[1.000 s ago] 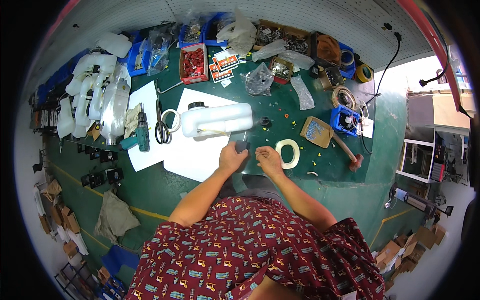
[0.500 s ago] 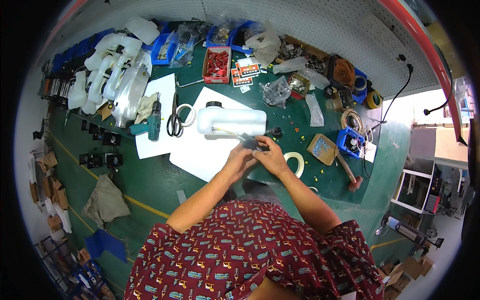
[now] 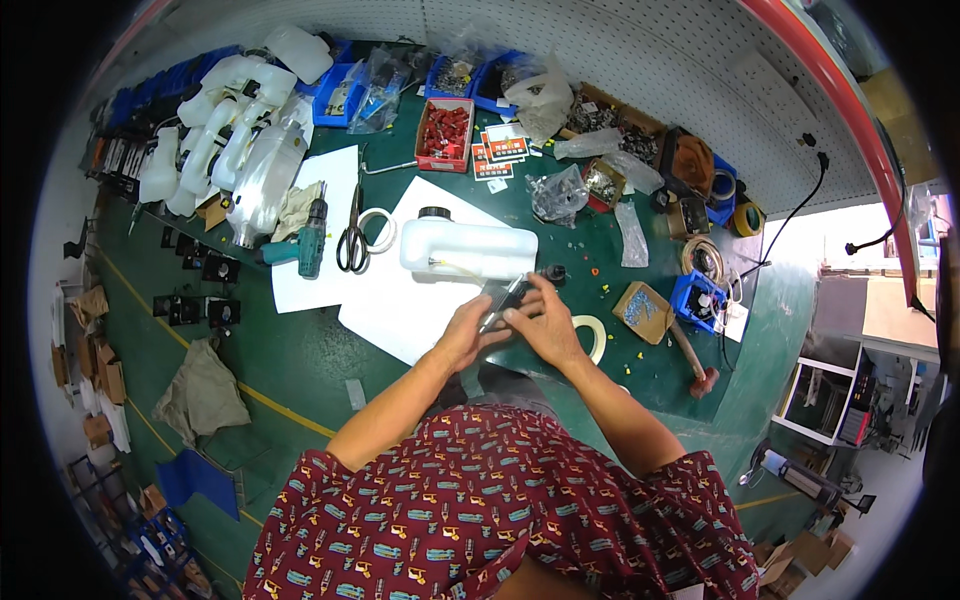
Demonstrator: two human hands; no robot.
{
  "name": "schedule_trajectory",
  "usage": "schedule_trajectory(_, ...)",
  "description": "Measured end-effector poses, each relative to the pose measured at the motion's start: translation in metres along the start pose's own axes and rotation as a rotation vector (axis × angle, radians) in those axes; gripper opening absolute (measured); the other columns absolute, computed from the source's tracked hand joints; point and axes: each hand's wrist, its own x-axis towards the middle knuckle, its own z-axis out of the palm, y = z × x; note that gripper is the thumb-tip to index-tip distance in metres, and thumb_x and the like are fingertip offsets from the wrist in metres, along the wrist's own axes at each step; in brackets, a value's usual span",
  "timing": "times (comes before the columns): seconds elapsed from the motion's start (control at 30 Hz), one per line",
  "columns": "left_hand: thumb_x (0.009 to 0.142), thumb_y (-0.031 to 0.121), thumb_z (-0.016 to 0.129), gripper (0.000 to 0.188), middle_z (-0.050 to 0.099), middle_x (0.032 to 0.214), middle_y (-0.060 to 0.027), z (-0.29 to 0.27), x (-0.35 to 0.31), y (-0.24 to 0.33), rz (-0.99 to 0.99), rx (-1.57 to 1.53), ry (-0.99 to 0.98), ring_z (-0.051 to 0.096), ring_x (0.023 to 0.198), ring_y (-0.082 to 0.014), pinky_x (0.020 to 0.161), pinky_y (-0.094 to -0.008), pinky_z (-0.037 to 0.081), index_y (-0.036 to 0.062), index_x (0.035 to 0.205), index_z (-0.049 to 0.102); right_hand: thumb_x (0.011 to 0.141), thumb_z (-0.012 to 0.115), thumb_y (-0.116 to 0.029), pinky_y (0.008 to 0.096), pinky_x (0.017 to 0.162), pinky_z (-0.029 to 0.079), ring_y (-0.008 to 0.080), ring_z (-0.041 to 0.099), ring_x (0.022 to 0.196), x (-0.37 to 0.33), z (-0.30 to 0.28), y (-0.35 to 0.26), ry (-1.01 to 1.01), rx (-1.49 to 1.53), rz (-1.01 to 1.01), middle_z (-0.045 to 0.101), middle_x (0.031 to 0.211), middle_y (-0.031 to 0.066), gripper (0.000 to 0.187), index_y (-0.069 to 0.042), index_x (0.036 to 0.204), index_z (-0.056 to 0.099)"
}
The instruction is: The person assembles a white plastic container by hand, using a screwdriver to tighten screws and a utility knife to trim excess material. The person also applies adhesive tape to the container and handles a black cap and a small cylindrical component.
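Between my two hands is a small dark oblong thing with a shiny, pale edge; its kind does not show clearly. The fingers of my left hand are closed on its near left side. My right hand grips its right side, thumb toward the middle. Just beyond them a white plastic tank with a black cap lies on white paper. A thin, yellowish tube end shows at the tank's near side. Right of the tank sits a small black fitting.
Left are scissors, a tape roll and a green power drill. Red parts fill a box at the back. Right lie masking tape, a hammer and a carton of blue screws. White tanks crowd the far left.
Both hands have turned the dark thing, so more of its length and shiny edge shows. My left fingers now reach further beneath it. The whole view has shifted slightly.
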Motion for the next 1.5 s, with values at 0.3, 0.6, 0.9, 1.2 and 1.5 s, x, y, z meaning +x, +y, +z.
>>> schedule_trajectory(0.3, 0.111, 0.046, 0.049, 0.046, 0.067, 0.108, -0.0051, -0.004, 0.017, 0.028, -0.134, 0.092, -0.067, 0.065, 0.088, -0.0160, 0.089, -0.0394, 0.062, 0.0060, 0.130, 0.062, 0.074, 0.082, -0.004, 0.0464, 0.107, 0.047, 0.0390, 0.054, 0.127, 0.033, -0.033, 0.001, -0.186, -0.550, -0.627, 0.057, 0.138, 0.0152, 0.066, -0.007, 0.137, 0.060)
schedule_trajectory(0.6, 0.101, 0.025, 0.072, 0.025, 0.068, 0.093, 0.0016, -0.017, 0.024, 0.005, 0.075, 0.187, 0.405, 0.059, 0.076, -0.0065, 0.068, -0.0229, 0.056, 0.0045, 0.116, 0.071, 0.076, 0.087, -0.013, 0.0455, 0.093, 0.046, 0.0352, 0.057, 0.115, 0.072, -0.002, 0.003, 0.014, -0.699, -0.572, 0.060, 0.122, 0.0137, 0.062, -0.005, 0.133, 0.064)
schedule_trajectory(0.9, 0.100, 0.022, 0.074, 0.024, 0.070, 0.089, -0.0011, -0.015, 0.048, -0.010, 0.334, 0.296, 0.551, 0.062, 0.072, -0.0082, 0.062, -0.0236, 0.052, -0.0006, 0.109, 0.072, 0.072, 0.089, -0.015, 0.0497, 0.100, 0.042, 0.0372, 0.054, 0.124, 0.071, 0.009, 0.007, 0.139, -0.807, -0.589, 0.057, 0.134, 0.0162, 0.065, -0.007, 0.132, 0.064)
schedule_trajectory(1.2, 0.101, 0.021, 0.072, 0.021, 0.069, 0.084, -0.0011, -0.028, 0.074, -0.021, 0.411, 0.445, 0.603, 0.060, 0.070, -0.0079, 0.060, -0.0239, 0.050, 0.0006, 0.099, 0.073, 0.068, 0.088, -0.011, 0.0501, 0.105, 0.040, 0.0374, 0.052, 0.130, 0.086, 0.004, 0.002, 0.064, -0.778, -0.680, 0.056, 0.136, 0.0161, 0.061, -0.007, 0.123, 0.064)
schedule_trajectory(1.5, 0.103, 0.018, 0.067, 0.014, 0.060, 0.077, 0.0027, -0.005, 0.052, 0.005, 0.282, 0.107, 0.415, 0.054, 0.065, -0.0075, 0.059, -0.0232, 0.048, 0.0077, 0.092, 0.068, 0.073, 0.082, -0.006, 0.0479, 0.098, 0.044, 0.0342, 0.056, 0.119, 0.086, 0.011, 0.003, 0.054, -0.810, -0.665, 0.060, 0.124, 0.0107, 0.050, -0.008, 0.120, 0.065)
